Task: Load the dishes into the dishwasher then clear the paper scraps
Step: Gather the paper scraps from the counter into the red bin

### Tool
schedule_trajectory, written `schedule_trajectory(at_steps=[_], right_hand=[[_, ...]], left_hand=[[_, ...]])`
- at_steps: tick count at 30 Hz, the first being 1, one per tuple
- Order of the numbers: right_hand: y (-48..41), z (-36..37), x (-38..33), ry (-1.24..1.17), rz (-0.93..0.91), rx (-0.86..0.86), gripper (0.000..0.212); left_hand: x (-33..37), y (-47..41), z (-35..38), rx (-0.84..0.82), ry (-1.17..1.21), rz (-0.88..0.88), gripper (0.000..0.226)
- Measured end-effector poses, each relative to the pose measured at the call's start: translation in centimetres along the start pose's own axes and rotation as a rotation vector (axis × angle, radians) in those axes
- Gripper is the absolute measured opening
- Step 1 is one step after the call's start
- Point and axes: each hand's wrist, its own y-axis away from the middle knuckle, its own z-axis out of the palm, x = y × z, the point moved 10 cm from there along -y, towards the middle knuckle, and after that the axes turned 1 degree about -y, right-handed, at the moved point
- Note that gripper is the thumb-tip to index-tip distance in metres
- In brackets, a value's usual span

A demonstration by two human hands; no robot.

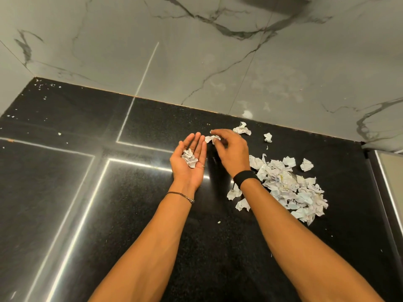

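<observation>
My left hand [189, 159] lies palm up above the black counter [65, 192], fingers straight, with a crumpled paper scrap [190, 158] resting in the palm. Just to its right, my right hand [232, 151] is palm down and pinches a white scrap [212, 138] at its fingertips, close to the left hand's fingertips. A heap of torn paper scraps [290, 188] lies on the counter to the right of my right wrist. Two loose crumpled scraps [242, 128] [268, 137] sit near the wall.
A grey marble wall [196, 62] rises behind the counter. Small white crumbs dot the counter's far left corner [43, 90]. A few single scraps [234, 192] lie by my right forearm. At the right edge stands a pale panel [390, 182].
</observation>
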Motion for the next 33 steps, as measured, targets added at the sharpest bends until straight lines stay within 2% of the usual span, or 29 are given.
schedule_trajectory(at_steps=[3, 6, 9, 11, 14, 17, 19, 23, 26, 28, 31, 33], right_hand=[[-1.0, 2.8, 1.5, 0.255, -0.033, -0.214, 0.033], [-0.6, 2.7, 1.9, 0.282, -0.048, -0.179, 0.026], [0.6, 0.8, 1.3, 0.053, -0.004, -0.031, 0.024], [1.8, 0.4, -0.5, -0.151, 0.012, -0.037, 0.027], [3.2, 0.9, -3.9, -0.233, -0.073, -0.117, 0.031], [2.0, 0.0, -3.2, -0.299, -0.026, -0.022, 0.022], [-0.1, -0.1, -1.2, -0.212, 0.012, 0.02, 0.02], [-4.2, 3.7, 1.1, 0.213, -0.08, -0.236, 0.036], [-4.9, 4.9, 1.3, 0.398, -0.158, -0.276, 0.027], [-4.2, 4.1, 1.0, 0.328, -0.123, -0.218, 0.02], [-1.9, 2.2, -0.1, -0.014, 0.018, -0.098, 0.015], [0.1, 1.3, -2.2, -0.233, 0.014, -0.072, 0.014]], left_hand=[[0.7, 0.0, -0.3, 0.017, -0.04, 0.019, 0.039], [1.8, 0.0, -0.6, 0.035, -0.099, 0.066, 0.038], [2.6, -0.1, -0.8, 0.044, -0.133, 0.113, 0.035], [2.6, -0.2, -0.7, 0.041, -0.145, 0.123, 0.034], [1.5, -0.6, 0.1, 0.011, -0.084, 0.074, 0.037], [0.9, -0.6, 0.7, -0.007, 0.005, 0.028, 0.04], [0.9, -0.5, 0.9, -0.015, 0.059, 0.013, 0.042], [1.2, -0.7, 0.8, 0.005, 0.048, 0.009, 0.046], [1.5, -0.7, 0.6, 0.017, -0.018, 0.009, 0.051], [1.6, -0.6, 0.6, 0.014, -0.056, 0.009, 0.053], [1.6, -0.6, 0.5, 0.006, -0.078, 0.008, 0.054], [1.4, -0.8, 0.7, -0.002, -0.075, 0.008, 0.053]])
